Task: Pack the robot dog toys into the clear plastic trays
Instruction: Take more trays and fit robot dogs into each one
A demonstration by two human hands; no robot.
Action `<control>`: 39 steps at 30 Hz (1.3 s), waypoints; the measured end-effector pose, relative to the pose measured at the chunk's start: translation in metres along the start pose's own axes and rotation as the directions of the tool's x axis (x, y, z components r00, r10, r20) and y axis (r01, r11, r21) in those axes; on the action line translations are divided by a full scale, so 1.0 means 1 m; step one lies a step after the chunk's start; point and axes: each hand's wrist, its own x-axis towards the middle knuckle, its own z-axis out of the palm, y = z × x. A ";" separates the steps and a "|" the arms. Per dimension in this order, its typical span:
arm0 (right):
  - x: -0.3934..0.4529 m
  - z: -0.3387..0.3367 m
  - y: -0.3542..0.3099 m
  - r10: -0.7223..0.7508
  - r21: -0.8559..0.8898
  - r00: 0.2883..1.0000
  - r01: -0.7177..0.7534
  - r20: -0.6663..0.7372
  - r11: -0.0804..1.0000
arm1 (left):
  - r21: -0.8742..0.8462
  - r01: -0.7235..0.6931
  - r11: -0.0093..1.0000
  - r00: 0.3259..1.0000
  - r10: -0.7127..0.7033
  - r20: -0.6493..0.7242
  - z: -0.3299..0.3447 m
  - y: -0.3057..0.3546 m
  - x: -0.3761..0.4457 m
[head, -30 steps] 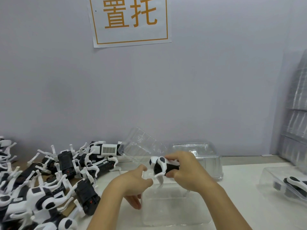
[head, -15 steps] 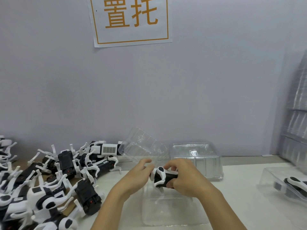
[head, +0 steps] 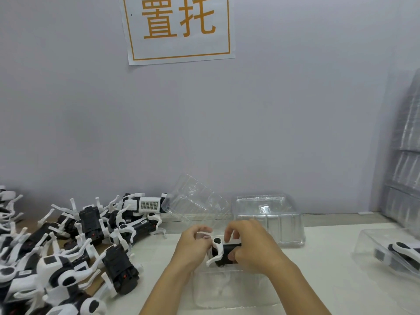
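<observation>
A black and white robot dog toy (head: pixel 221 252) sits at the far end of a clear plastic tray (head: pixel 231 289) lying on the white table in front of me. My right hand (head: pixel 252 244) is wrapped over its body from the right. My left hand (head: pixel 194 243) grips its left end, fingers on the white leg. Most of the toy is hidden under my fingers. A heap of several more robot dog toys (head: pixel 91 226) lies on the left of the table.
A tilted clear tray (head: pixel 195 201) leans behind my hands, and an upturned clear tray (head: pixel 268 217) stands to its right. Another clear tray (head: pixel 391 253) holding a toy lies at the right edge. Stacked clear trays (head: pixel 406 160) rise at the far right. A wall with a paper sign (head: pixel 179 28) is close behind.
Both hands have lowered the toy toward the tray in front of me, and my left hand has come from beside the tray to take hold of the toy's left end.
</observation>
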 end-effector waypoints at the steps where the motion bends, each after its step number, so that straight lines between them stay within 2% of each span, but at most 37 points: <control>1: 0.000 0.000 0.000 0.001 0.003 1.000 -0.001 -0.004 1.000 | -0.004 0.002 1.000 1.000 -0.002 0.007 -0.001 0.000 0.000; 9: 0.001 -0.001 0.001 -0.023 -0.008 0.999 0.023 0.022 1.000 | -0.044 0.098 0.994 0.994 -0.096 0.043 -0.002 0.001 0.002; 12: 0.001 -0.001 0.002 -0.019 -0.005 0.999 0.019 0.032 1.000 | 0.023 0.054 0.998 0.998 -0.055 0.012 -0.001 0.003 0.001; 15: 0.001 -0.002 0.001 -0.009 0.009 0.999 0.009 0.036 1.000 | 0.082 -0.078 0.994 0.997 0.075 0.031 -0.003 0.007 -0.004; 18: 0.000 -0.004 0.001 -0.006 0.017 0.999 0.006 0.039 1.000 | 0.226 -0.237 0.945 0.967 0.207 0.146 -0.011 0.014 -0.007; 21: -0.001 -0.005 0.001 -0.003 0.022 0.999 0.002 0.042 1.000 | 0.316 -0.297 0.901 0.920 0.181 0.348 -0.022 0.018 -0.007; 23: -0.001 -0.005 0.001 -0.001 0.025 0.999 0.000 0.042 1.000 | 0.339 -0.308 0.889 0.900 0.157 0.406 -0.028 0.016 -0.006; 29: 0.001 -0.002 0.003 0.003 0.040 0.999 -0.005 0.042 0.999 | 0.461 -0.321 0.827 0.924 0.168 0.343 -0.020 0.013 -0.003; 35: 0.000 -0.021 0.011 0.010 0.122 0.999 -0.015 0.046 0.992 | 0.431 -0.327 0.841 0.918 0.175 0.355 -0.021 0.010 -0.004; 37: -0.003 -0.039 0.017 0.052 0.104 0.998 -0.055 0.032 0.993 | 0.424 -0.326 0.845 0.918 0.176 0.355 -0.021 0.008 -0.003; 39: -0.009 -0.058 0.023 0.102 0.059 0.990 -0.108 0.093 0.992 | 0.419 -0.325 0.848 0.917 0.175 0.358 -0.022 0.008 -0.002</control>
